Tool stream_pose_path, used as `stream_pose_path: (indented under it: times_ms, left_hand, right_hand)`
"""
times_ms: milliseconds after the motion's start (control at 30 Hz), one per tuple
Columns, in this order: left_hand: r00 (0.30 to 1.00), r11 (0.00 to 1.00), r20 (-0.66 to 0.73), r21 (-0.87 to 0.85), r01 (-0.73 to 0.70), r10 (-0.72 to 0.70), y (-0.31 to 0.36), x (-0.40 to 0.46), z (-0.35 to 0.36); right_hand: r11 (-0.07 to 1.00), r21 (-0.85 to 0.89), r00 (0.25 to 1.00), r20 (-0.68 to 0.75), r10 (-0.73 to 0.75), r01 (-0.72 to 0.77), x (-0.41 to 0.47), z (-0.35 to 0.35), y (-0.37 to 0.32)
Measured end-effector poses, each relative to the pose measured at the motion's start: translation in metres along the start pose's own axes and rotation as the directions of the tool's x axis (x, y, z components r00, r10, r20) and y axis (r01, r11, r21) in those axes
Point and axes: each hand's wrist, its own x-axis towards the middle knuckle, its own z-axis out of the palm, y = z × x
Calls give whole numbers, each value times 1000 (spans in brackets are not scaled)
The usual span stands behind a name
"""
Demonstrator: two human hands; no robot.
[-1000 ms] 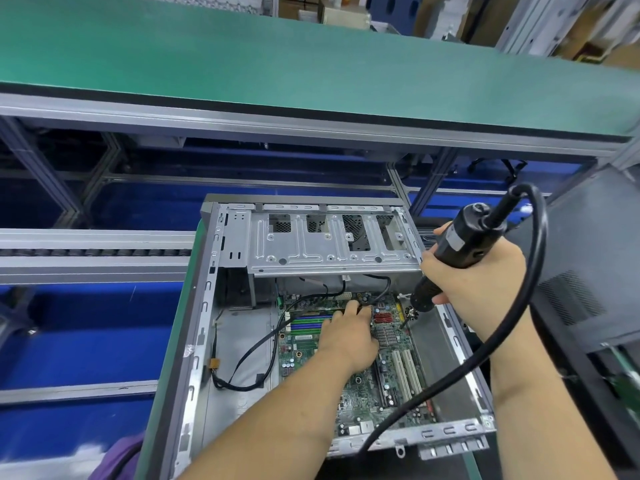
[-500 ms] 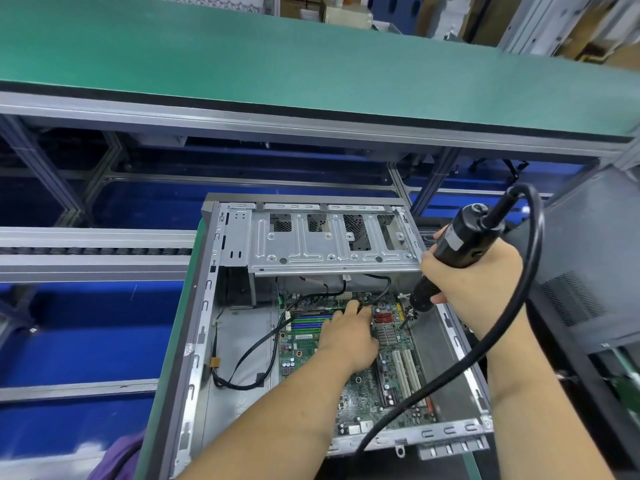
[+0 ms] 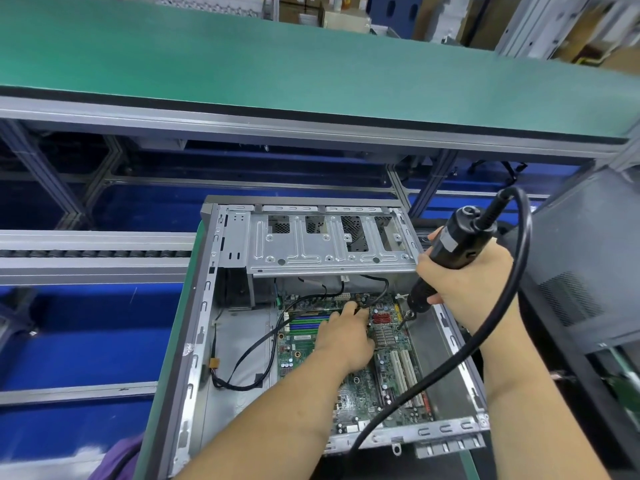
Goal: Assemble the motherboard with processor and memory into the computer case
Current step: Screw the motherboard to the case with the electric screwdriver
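While the open computer case point(image 3: 207, 306) is lying on its side on the green-edged worktop point(image 3: 166, 358), the motherboard point(image 3: 363, 386) is sitting flat inside it, towards the case's right half, with white expansion slots point(image 3: 403, 368) showing on its near right part. Nearest the camera, both bare forearms are reaching into the case from below. The left hand point(image 3: 343, 337) is resting palm down on the middle of the motherboard, its fingers stretching forward to the black cables point(image 3: 298, 306) at the board's far edge; whether the fingertips are pinching a cable cannot be told, so the left grip stays uncertain. Blue and green memory slots point(image 3: 306, 323) are showing just left of that hand, and a finned heatsink point(image 3: 384, 336) is sitting just right of it. The right hand point(image 3: 464, 282) is holding its grip clenched round a black electric screwdriver point(image 3: 446, 254), which is tilting down and to the left, its bit tip point(image 3: 401, 323) meeting the board's far right corner beside a red connector block point(image 3: 381, 318). A thick black power cord point(image 3: 512, 289) is looping from the tool's top over the right wrist and down across the case's near edge. Farther in, a silver drive cage point(image 3: 329, 247) is spanning the far end of the case. Beyond it, a roller conveyor rail point(image 3: 86, 252) is running at left, and a green bench surface point(image 3: 277, 64) is stretching across the back.
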Motion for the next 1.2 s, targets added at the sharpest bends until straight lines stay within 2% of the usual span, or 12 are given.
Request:
stream_pose_path:
  times_ms: [133,267,367,433,500,533,633,767,933,1133,1200]
  left_hand:
    - [1000,998,3,-69,3,-3,-2,0,-3]
    - [999,990,5,-140,34,-33,1,-8,-19]
    - [986,991,-164,-134,1,-24,5,-19,-42]
    - [958,942,-286,-317,-106,12,8,-30,-57]
    - [950,809,-309,-545,-220,50,12,-42,-68]
    - [950,761,-300,-595,-258,88,15,-49,-71]
    - [945,812,-287,-506,-290,159,18,-64,-66]
    - [953,870,-289,-443,-214,87,14,-72,-57]
    - [933,927,-350,-318,-199,80,12,-73,-52]
    - [944,888,-329,-443,-125,-32,9,-74,-48]
    - [957,837,-283,-538,-99,-69,6,-75,-49]
  right_hand:
    - [1000,23,1000,-26,-6,6,-3,-4,-5]
    - [991,95,994,-68,-84,90,-6,-12,-23]
    - [984,129,993,-26,-116,119,-6,-17,-33]
    - [985,134,994,18,-109,105,-7,-17,-33]
    - [984,159,995,47,-90,81,-9,-16,-30]
    - [982,175,995,57,-82,71,-10,-15,-28]
    - [975,218,994,82,-70,51,-16,-10,-24]
    - [964,266,990,129,-57,21,-20,-6,-18]
    - [949,316,987,154,-42,-9,-24,-7,-10]
    - [930,367,992,122,-40,-8,-26,-16,-3]
    - [915,402,992,119,-29,-22,-26,-17,-2]
